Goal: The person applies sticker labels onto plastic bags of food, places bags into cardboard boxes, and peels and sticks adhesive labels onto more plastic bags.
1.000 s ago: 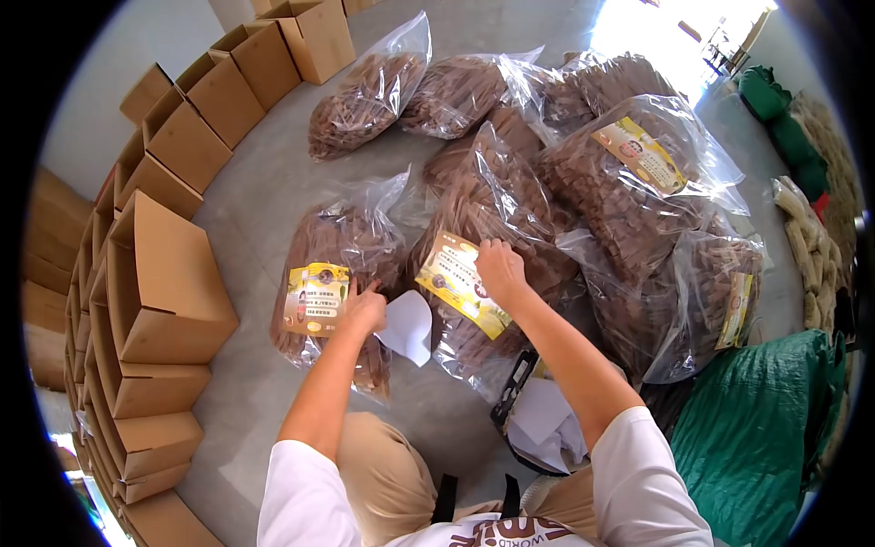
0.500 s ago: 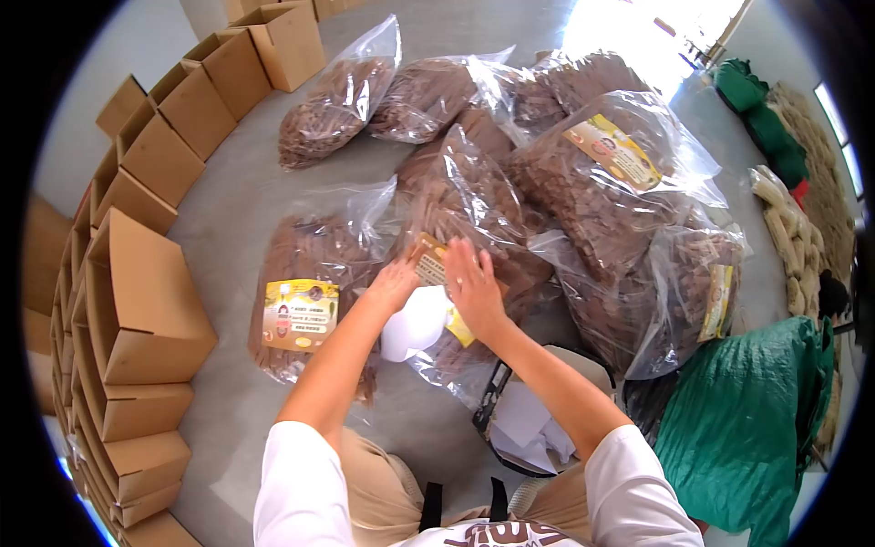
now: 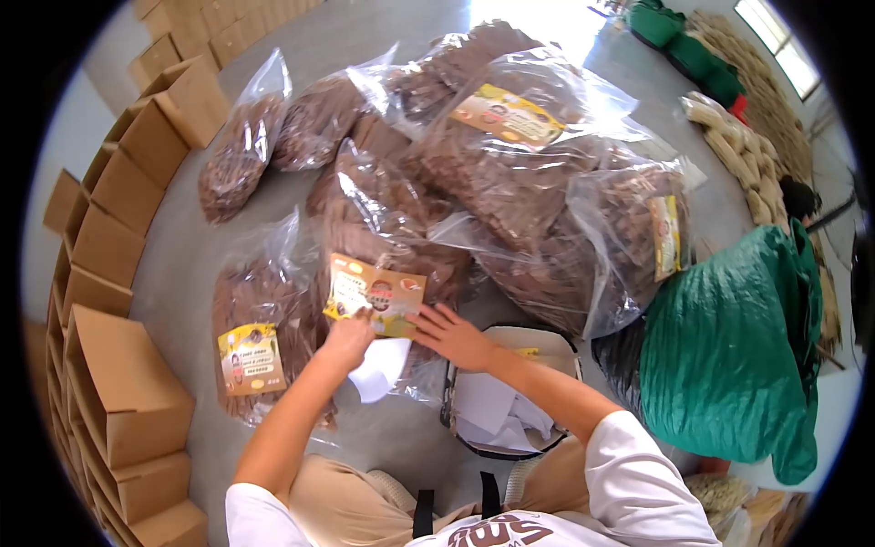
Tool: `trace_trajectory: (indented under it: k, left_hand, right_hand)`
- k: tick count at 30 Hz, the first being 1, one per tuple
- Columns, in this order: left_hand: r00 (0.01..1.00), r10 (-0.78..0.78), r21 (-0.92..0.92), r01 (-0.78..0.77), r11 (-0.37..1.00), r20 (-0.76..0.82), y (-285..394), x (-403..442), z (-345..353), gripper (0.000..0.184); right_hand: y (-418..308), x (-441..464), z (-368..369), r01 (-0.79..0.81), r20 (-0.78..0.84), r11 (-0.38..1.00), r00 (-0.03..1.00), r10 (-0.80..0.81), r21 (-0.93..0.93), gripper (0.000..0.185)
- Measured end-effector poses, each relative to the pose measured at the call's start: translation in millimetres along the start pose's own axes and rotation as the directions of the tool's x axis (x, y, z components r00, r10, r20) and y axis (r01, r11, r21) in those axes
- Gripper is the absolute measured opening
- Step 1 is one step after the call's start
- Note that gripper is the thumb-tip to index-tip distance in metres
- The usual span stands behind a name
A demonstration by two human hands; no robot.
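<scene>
A yellow and brown label [image 3: 378, 290] lies across the front of a clear plastic bag of brown strips [image 3: 378, 214]. My left hand [image 3: 349, 341] is closed at the label's lower left edge, on a curled white backing paper [image 3: 379, 366] that hangs below the label; its fingertips are partly hidden. On the label's lower right corner rests my right hand [image 3: 453, 337], fingers stretched out and apart. A similar bag [image 3: 264, 296] with its own label [image 3: 251, 358] stands just to the left.
An open bin [image 3: 536, 345] with white paper scraps sits before my knees. More filled bags [image 3: 524, 178] are heaped behind and to the right. Open cardboard boxes [image 3: 137, 374] line the left side. A green sack [image 3: 729, 346] stands at the right.
The view has turned, so the bags sit further left. More of the label's printed face shows now, spread across the bag. My left hand has closed at its lower edge.
</scene>
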State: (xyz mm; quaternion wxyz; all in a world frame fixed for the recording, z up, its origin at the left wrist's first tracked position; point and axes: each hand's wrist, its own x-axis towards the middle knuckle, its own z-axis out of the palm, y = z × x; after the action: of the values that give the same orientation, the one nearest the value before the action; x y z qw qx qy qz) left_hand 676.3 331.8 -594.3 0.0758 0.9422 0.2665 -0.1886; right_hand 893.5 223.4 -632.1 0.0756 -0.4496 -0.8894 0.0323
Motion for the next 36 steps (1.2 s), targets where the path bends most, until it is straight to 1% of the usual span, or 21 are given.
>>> trace_trajectory:
  k: [2,3,4,6,7,8,9,10,13,14,15,19,21,23,24,25,29,31,32,34,36]
  left_hand:
    - [0.977,0.213,0.081,-0.211,0.974,-0.017,12.4,11.1,12.6,0.023]
    - [0.984,0.173,-0.063,-0.170,0.983,0.038,23.7,11.2,7.2,0.023]
    - [0.942,0.201,-0.045,-0.196,0.980,0.268,29.8,18.5,-0.2,0.028]
    - [0.943,0.119,-0.143,-0.078,0.987,0.310,47.7,27.0,-23.2,0.031]
    - [0.990,0.138,-0.364,-0.121,0.923,0.020,48.1,32.3,-24.1,0.030]
    - [0.961,0.083,-0.547,-0.220,0.807,-0.265,48.4,39.3,-26.4,0.030]
    - [0.886,0.057,-0.556,-0.338,0.759,-0.460,53.7,44.8,-48.8,0.030]
    - [0.855,0.022,-0.620,-0.393,0.679,-0.518,60.9,48.0,-75.8,0.030]
    - [0.665,-0.213,-0.592,-0.415,0.691,-0.715,50.8,92.0,-87.6,0.031]
    - [0.649,-0.349,-0.640,-0.283,0.715,-0.676,55.1,97.4,-105.5,0.035]
    - [0.727,-0.475,-0.755,-0.091,0.649,-0.496,57.0,105.5,-117.1,0.041]
    - [0.632,-0.425,-0.614,-0.103,0.782,-0.648,48.5,162.9,-76.0,0.048]
    - [0.765,-0.337,-0.495,0.027,0.868,-0.549,49.9,178.9,-59.0,0.050]
    - [0.810,-0.336,-0.467,0.088,0.880,-0.481,70.5,162.3,-87.8,0.050]
    - [0.843,-0.349,-0.438,0.154,0.885,-0.409,76.9,155.3,-96.9,0.049]
    - [0.845,-0.348,-0.432,0.159,0.888,-0.406,76.1,154.0,-96.3,0.049]
    - [0.854,-0.375,-0.529,0.145,0.836,-0.359,61.1,159.8,-87.8,0.029]
    - [0.860,-0.396,-0.556,0.167,0.814,-0.322,62.3,154.1,-88.3,0.021]
    - [0.866,-0.380,-0.573,0.139,0.808,-0.325,69.3,147.8,-89.4,0.017]
    - [0.869,-0.365,-0.590,0.108,0.800,-0.335,79.0,131.8,-99.6,0.015]
    - [0.928,-0.150,-0.334,0.029,0.942,-0.342,85.2,112.0,-111.4,0.015]
  right_hand:
    - [0.8,-3.9,14.9,-0.038,0.055,0.999,0.998,0.037,0.014,0.052]
    - [-0.6,-2.5,13.7,-0.058,0.118,0.998,0.992,0.053,0.039,0.052]
    - [1.1,0.0,13.0,-0.076,0.108,0.997,0.991,0.072,0.033,0.052]
    - [6.6,-2.9,8.7,-0.195,0.250,0.961,0.958,0.144,0.194,0.047]
    - [10.5,-16.3,5.3,-0.164,0.002,0.946,0.985,0.170,0.279,0.043]
    - [13.8,-16.6,-36.3,-0.279,0.219,0.876,0.954,0.205,0.393,0.031]
    - [16.7,-33.3,-39.1,-0.303,0.153,0.878,0.952,0.264,0.371,0.025]
    - [19.8,-53.4,-47.3,-0.329,0.085,0.879,0.944,0.319,0.346,0.019]
    - [31.3,-119.5,-77.2,-0.583,0.370,0.695,0.810,0.455,0.422,0.012]
    - [31.5,-144.1,-81.5,-0.636,0.410,0.626,0.771,0.487,0.452,0.010]
    - [30.4,-170.5,-75.8,-0.674,0.410,0.609,0.739,0.535,0.419,0.010]
    - [13.9,-253.9,-39.3,-0.744,0.407,0.517,0.666,0.625,0.423,0.014]
    - [3.1,-272.6,-27.0,-0.766,0.397,0.470,0.635,0.663,0.439,0.016]
    - [-0.3,-285.3,-13.4,-0.783,0.382,0.424,0.601,0.702,0.455,0.018]
    - [-0.1,-288.4,-5.6,-0.725,0.333,0.506,0.675,0.658,0.468,0.025]
    - [0.5,-289.8,2.5,-0.656,0.282,0.586,0.745,0.604,0.476,0.032]
    - [15.3,-267.5,16.9,-0.674,0.357,0.599,0.738,0.573,0.432,0.032]
    - [27.2,-247.8,8.1,-0.806,0.632,0.390,0.592,0.500,0.446,0.029]
    - [34.3,-241.1,15.0,-0.803,0.628,0.389,0.596,0.500,0.452,0.029]
    - [53.8,-234.7,47.2,-0.751,0.595,0.599,0.624,0.506,0.279,0.028]
    - [58.5,-227.4,63.9,-0.824,0.534,0.502,0.558,0.635,0.265,0.027]
